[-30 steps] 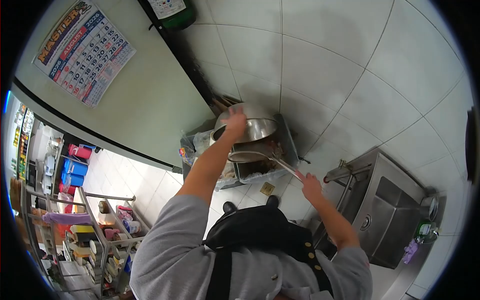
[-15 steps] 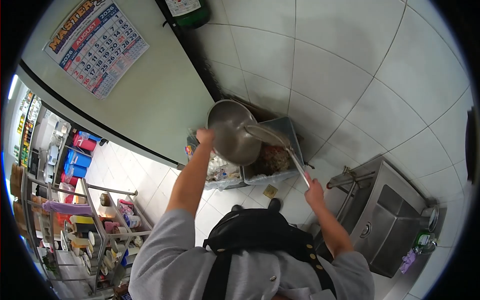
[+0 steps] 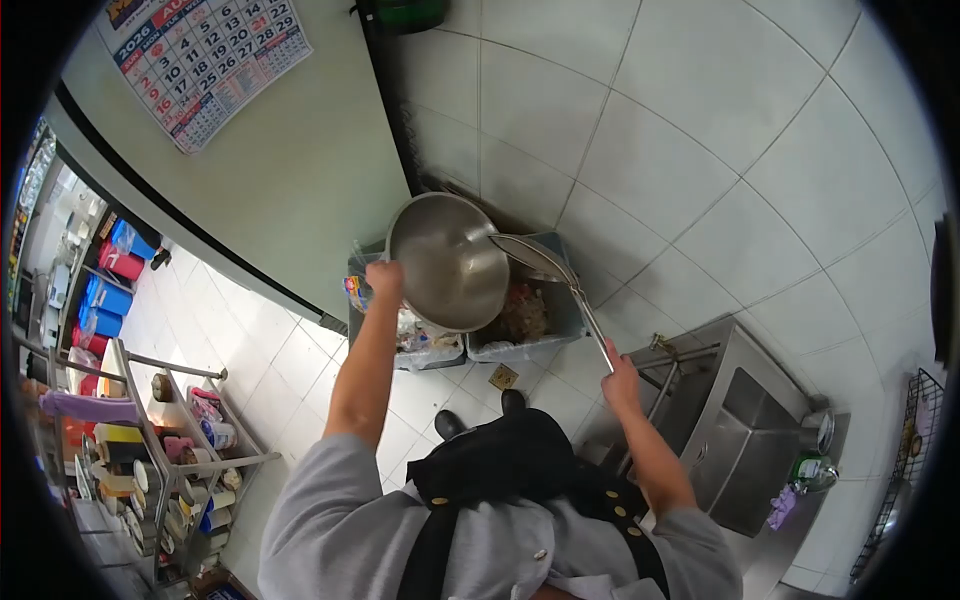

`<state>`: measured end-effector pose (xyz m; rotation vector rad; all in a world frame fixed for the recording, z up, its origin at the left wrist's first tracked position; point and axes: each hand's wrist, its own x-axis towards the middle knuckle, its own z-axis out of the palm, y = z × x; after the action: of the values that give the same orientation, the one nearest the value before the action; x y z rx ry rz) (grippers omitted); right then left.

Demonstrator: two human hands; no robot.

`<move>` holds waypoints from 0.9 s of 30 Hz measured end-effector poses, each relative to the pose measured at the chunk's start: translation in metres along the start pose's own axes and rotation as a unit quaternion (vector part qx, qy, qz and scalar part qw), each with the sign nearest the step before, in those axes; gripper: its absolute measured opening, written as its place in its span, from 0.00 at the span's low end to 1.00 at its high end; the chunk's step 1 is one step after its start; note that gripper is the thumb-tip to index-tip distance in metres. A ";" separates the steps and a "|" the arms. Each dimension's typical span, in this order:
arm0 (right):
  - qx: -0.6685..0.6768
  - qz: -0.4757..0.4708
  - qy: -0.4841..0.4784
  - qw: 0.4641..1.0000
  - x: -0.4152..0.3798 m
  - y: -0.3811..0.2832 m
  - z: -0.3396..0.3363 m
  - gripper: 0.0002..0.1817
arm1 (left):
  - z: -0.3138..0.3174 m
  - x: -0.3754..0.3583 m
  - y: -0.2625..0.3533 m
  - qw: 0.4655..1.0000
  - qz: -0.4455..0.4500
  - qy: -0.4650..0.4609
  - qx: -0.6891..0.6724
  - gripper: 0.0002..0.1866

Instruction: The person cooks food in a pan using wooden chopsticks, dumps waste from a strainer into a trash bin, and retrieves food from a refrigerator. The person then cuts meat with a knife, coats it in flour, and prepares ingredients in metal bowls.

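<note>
My left hand [image 3: 384,279] is closed on the near left rim of a large round metal mixing bowl [image 3: 430,265], tilted so its bare, shiny inside shows. My right hand [image 3: 621,380] grips the end of a long-handled metal skimmer [image 3: 583,305]. The skimmer's wide head is seen nearly edge-on and overlaps the bowl's right rim. Both are held over two grey bins standing side by side. Dark food scraps [image 3: 524,312] lie in the right bin [image 3: 570,322], and the lined left bin [image 3: 432,357] holds mixed litter.
A stainless sink [image 3: 745,450] stands to the right, with a green bottle [image 3: 810,468] and purple cloth [image 3: 782,508] beside it. At the left is a metal rack [image 3: 150,400] crowded with containers. A pale panel with a calendar [image 3: 210,70] rises behind the left bin. A floor drain [image 3: 503,377] lies before the bins.
The skimmer's head has turned from showing its broad face to nearly edge-on. The bowl's inside faces me more fully. The whole view has shifted somewhat.
</note>
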<state>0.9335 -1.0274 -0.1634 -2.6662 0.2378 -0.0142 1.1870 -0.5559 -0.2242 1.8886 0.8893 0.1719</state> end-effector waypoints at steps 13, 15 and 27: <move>0.316 0.069 -0.186 0.928 0.017 0.038 -0.087 0.35 | -0.067 -0.124 -0.044 0.811 -0.189 0.234 -0.502 0.08; 0.335 0.016 -0.320 0.886 0.052 0.007 -0.103 0.39 | -0.098 -0.150 -0.079 0.854 -0.130 0.238 -0.444 0.12; 0.128 -0.147 -0.774 0.602 -0.034 -0.398 0.041 0.28 | -0.289 -0.316 -0.211 0.524 -0.110 0.469 -0.703 0.16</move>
<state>0.9676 -0.6531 -0.0211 -1.4937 -0.7052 1.8368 0.7152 -0.5008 -0.1775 -0.0357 1.0530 1.3811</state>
